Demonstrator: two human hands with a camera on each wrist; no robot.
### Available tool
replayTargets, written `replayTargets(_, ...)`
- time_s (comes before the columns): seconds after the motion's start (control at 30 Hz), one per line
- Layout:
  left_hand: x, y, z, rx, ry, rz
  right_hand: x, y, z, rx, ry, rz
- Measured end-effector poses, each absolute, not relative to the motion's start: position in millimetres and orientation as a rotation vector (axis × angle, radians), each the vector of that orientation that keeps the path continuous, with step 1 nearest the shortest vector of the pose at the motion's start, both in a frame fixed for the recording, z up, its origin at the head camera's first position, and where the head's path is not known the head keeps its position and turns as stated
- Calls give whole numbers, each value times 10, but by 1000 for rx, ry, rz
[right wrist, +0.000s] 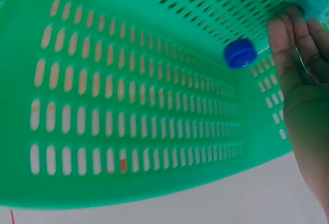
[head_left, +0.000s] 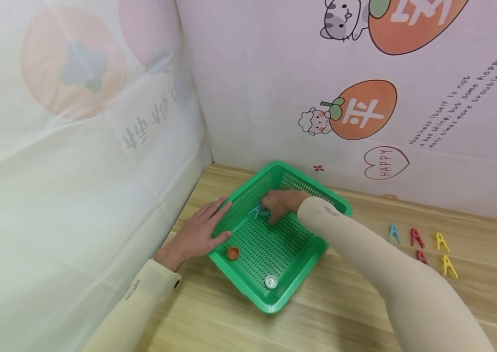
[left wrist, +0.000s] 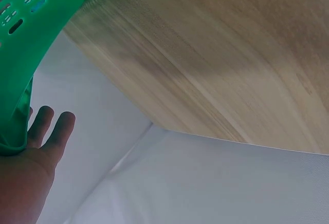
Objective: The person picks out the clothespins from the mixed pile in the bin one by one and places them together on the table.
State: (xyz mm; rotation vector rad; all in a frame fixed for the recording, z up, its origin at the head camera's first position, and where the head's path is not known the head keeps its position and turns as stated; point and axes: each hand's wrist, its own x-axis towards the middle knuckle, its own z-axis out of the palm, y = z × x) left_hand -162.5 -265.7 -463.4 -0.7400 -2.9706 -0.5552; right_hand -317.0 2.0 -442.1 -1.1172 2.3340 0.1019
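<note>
A green plastic basket [head_left: 252,292] sits on the wooden table. My left hand [head_left: 200,232] rests at its left rim, fingers straight along the outside and thumb over the edge. In the left wrist view, the rim lies beside the thumb side of the left hand [left wrist: 31,172]. My right hand [head_left: 285,203] reaches down inside the basket, near the far corner. Its fingertips touch a light blue clothespin [head_left: 256,211], seen blurred as a teal clothespin [right wrist: 308,3] in the right wrist view. A blue bottle cap [right wrist: 240,54] lies close to these fingers.
An orange-brown cap [head_left: 232,253] and a clear round cap [head_left: 271,281] are in the basket. Right of it, on the table, lie a blue clothespin [head_left: 394,233], a red clothespin [head_left: 417,237], a yellow clothespin [head_left: 441,242] and others. Printed cloth [head_left: 252,98] hangs behind and at left.
</note>
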Motion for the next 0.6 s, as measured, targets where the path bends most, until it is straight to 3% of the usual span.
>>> replayTargets(0.6, -1617, -2638, -4632, -732, -2990, -571, -3276, 58, -4391, -1103, 2419, 24)
